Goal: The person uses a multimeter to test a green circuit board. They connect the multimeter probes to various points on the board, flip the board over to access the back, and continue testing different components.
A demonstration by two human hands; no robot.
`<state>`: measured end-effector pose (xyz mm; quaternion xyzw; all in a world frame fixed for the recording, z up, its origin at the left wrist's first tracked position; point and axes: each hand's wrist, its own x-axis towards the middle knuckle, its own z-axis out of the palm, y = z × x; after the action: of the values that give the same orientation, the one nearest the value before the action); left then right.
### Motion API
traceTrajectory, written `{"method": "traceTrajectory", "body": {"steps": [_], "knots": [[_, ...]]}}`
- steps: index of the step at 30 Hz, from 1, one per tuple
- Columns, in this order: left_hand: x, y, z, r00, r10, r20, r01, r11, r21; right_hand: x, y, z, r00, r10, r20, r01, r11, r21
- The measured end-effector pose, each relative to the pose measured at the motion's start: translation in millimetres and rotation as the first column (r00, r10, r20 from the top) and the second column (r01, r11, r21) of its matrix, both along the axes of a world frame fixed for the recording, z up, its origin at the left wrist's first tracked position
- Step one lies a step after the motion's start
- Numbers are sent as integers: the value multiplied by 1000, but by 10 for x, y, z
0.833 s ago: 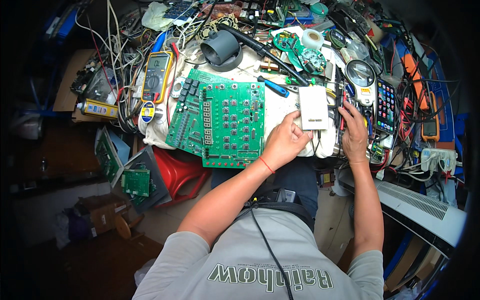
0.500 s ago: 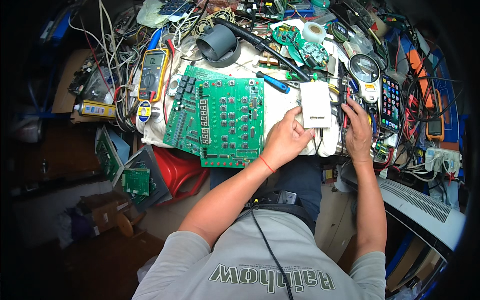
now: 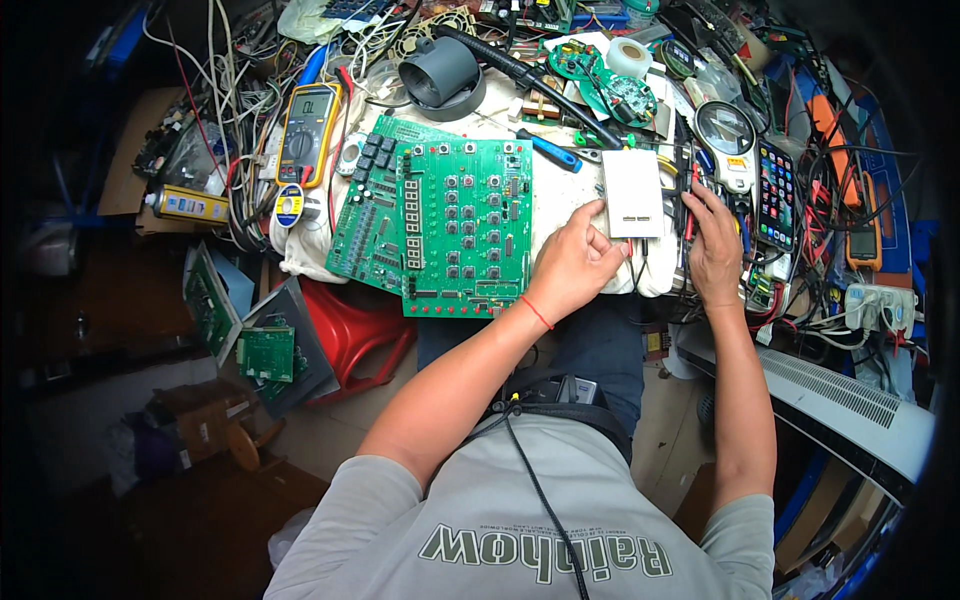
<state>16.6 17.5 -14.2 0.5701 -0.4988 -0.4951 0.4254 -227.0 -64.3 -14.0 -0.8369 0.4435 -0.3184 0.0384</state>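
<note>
A white rectangular box with two port slots point(image 3: 632, 190), power-bank-like, lies at the bench's front middle. My left hand point(image 3: 575, 262) rests at its lower left corner. Its index finger reaches along the edge, the thumb stands apart below, and the other fingers curl loosely around nothing I can see. Thin dark leads run below the box. To its right, my right hand point(image 3: 716, 245) lies with fingers extended beside a red test probe point(image 3: 690, 214); no grip on it shows. Two overlapping green circuit boards, the upper one point(image 3: 467, 225) with buttons and digit displays, lie left of my left hand.
A yellow multimeter point(image 3: 306, 135) stands left, near tangled wires. Behind are a blue screwdriver point(image 3: 552, 152), a grey cylindrical part point(image 3: 438, 75) and round green boards point(image 3: 615, 95). A magnifier point(image 3: 726, 130) and a phone point(image 3: 776, 195) lie right. A red stool point(image 3: 350, 335) stands below.
The whole bench sits slightly higher in the picture, as the view has shifted. Both hands stay close to their places beside the white box, with only slight finger movement.
</note>
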Motion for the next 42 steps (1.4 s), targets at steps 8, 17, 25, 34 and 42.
{"method": "traceTrajectory", "body": {"steps": [8,17,25,34,42], "knots": [[-1,-10,-6,1000,20,-9,-20,1000,5,1,5,-11,1000,-14,7,14,1000,8],[-7,-56,4,999,19,26,-20,1000,24,-12,6,-20,1000,-20,24,18,998,55],[1,-86,29,998,-14,55,13,1000,19,-10,-6,-13,1000,-19,20,18,999,39],[-2,-85,20,999,-8,45,8,1000,20,-8,-3,-14,1000,-19,22,18,999,38],[-8,-69,61,999,22,37,-23,999,43,-15,0,-7,1000,-11,25,10,999,50]]}}
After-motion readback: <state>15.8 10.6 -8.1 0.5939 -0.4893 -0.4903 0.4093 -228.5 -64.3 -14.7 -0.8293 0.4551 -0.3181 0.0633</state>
